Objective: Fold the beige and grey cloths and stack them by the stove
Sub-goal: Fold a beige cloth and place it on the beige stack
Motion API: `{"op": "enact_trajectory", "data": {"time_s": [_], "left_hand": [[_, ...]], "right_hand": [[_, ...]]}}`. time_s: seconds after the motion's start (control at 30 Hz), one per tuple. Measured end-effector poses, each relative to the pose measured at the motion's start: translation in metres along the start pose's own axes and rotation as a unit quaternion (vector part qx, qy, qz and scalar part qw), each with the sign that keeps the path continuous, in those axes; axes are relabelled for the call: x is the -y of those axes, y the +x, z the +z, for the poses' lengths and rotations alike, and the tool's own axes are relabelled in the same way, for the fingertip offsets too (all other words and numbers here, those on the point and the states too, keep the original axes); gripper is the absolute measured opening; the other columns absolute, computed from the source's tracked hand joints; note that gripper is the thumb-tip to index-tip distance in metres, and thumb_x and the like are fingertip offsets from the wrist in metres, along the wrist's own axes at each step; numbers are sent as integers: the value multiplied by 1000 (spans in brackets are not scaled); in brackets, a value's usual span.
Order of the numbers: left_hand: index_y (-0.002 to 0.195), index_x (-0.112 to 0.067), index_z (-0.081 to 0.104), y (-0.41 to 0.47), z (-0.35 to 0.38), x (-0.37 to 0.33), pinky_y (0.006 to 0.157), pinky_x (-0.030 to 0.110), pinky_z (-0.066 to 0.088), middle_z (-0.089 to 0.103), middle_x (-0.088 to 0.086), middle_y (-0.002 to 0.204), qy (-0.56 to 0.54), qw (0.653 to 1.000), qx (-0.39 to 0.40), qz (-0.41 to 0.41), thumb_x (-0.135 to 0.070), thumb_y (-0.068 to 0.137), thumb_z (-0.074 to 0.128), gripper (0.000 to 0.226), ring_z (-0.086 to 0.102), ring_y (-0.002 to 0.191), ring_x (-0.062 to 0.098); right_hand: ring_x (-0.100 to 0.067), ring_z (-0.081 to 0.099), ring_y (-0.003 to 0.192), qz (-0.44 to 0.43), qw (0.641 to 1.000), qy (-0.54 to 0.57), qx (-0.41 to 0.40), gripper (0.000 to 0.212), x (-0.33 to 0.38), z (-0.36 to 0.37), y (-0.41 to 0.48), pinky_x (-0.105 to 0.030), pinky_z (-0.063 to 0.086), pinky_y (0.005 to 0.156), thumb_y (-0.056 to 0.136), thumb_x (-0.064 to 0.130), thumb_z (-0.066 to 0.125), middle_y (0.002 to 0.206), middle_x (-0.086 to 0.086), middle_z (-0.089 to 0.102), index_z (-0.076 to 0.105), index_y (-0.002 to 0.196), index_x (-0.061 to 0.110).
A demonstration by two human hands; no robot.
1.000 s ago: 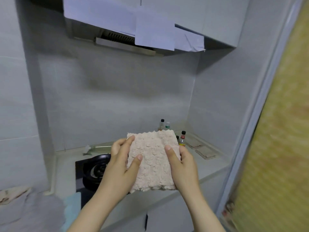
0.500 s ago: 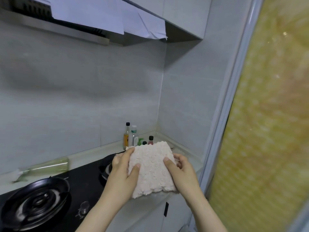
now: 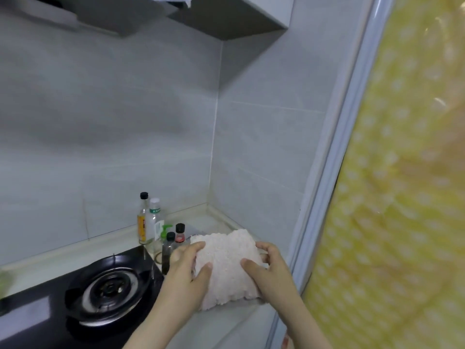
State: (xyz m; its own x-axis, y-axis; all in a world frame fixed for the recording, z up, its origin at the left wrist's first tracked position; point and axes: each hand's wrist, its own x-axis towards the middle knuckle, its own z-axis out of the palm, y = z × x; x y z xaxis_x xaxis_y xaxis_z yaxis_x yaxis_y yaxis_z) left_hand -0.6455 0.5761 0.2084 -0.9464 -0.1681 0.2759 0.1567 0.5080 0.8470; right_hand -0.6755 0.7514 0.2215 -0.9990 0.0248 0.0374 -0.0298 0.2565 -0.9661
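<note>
Folded beige knobbly cloth (image 3: 226,263) is low over the white countertop (image 3: 226,323), just right of the black gas stove (image 3: 108,293) and near the small bottles (image 3: 171,248). Contact with the counter is unclear. Left hand (image 3: 186,275) and right hand (image 3: 270,272) each clamp a side edge, thumbs on the front face. Cloth looks light, soft, floppy and grippy. It is best held by both sides so the fold does not open.

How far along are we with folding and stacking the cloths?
Done: the beige cloth looks folded square. In hand: left hand and right hand grip its sides, low over the counter beside the stove. Left: set it down, let go; I can't clearly see any grey cloth.
</note>
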Motion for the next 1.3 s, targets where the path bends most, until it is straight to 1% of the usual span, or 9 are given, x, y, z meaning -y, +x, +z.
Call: {"op": "enact_trajectory", "data": {"time_s": [0.13,0.33,0.4,0.5,0.63,0.8,1.03,1.2,1.3], "left_hand": [[132,-26,46,50,55,-4,96,22,33,40,-6,129,14,1000,0,-22,-22,91,57,42,45,113,13],[130,-25,48,120,112,21,85,19,36,46,-3,123,23,999,-5,-49,-21,87,62,46,49,101,8],[130,-26,48,148,127,36,86,18,36,46,-3,126,20,998,-12,-57,-20,86,63,47,47,104,7],[130,-27,49,191,146,60,82,8,36,48,-2,125,24,998,-16,-62,-20,85,64,47,50,96,2],[129,-26,50,240,167,91,72,-1,32,49,-1,119,40,996,-19,-74,-19,86,64,45,44,85,-12],[129,-25,51,283,192,130,69,-4,31,52,-1,115,62,989,-23,-129,-22,86,65,46,49,80,-6],[129,-28,50,327,225,178,68,2,35,49,0,109,48,970,-56,-231,-24,87,62,44,53,85,-2],[126,-20,54,355,242,200,80,19,44,49,-2,112,43,959,-79,-268,-13,83,64,45,61,82,6],[127,-16,56,372,245,213,84,22,47,47,-1,115,38,961,-78,-263,-27,75,60,53,58,86,2]], "right_hand": [[-4,55,86,11,999,-34,27,38,-15,-36,68,-10,44,50,90,19,62,101,11,51,44,122,26],[-14,59,94,22,992,-112,54,38,-46,-52,164,-38,54,84,86,27,65,106,9,56,45,118,31],[-10,59,93,21,990,-124,63,38,-56,-50,197,-31,53,80,85,30,66,110,9,57,45,117,32],[1,56,83,34,990,-117,77,37,-70,-40,247,-10,42,55,86,25,66,103,12,55,45,116,31],[7,52,74,59,986,-128,94,32,-88,-29,305,-4,39,46,87,22,65,96,16,54,47,113,28],[-2,54,80,83,978,-129,144,35,-121,-10,369,-5,41,57,87,17,63,112,0,57,47,119,22],[-10,61,97,110,961,-121,225,41,-170,28,454,-29,51,87,81,19,64,114,4,59,48,118,29],[-17,63,95,115,960,-116,228,39,-195,55,502,-35,52,88,71,21,66,107,-1,64,50,104,32],[-15,63,93,122,962,-105,223,40,-207,68,521,-34,52,85,63,25,63,109,-2,64,50,100,35]]}}
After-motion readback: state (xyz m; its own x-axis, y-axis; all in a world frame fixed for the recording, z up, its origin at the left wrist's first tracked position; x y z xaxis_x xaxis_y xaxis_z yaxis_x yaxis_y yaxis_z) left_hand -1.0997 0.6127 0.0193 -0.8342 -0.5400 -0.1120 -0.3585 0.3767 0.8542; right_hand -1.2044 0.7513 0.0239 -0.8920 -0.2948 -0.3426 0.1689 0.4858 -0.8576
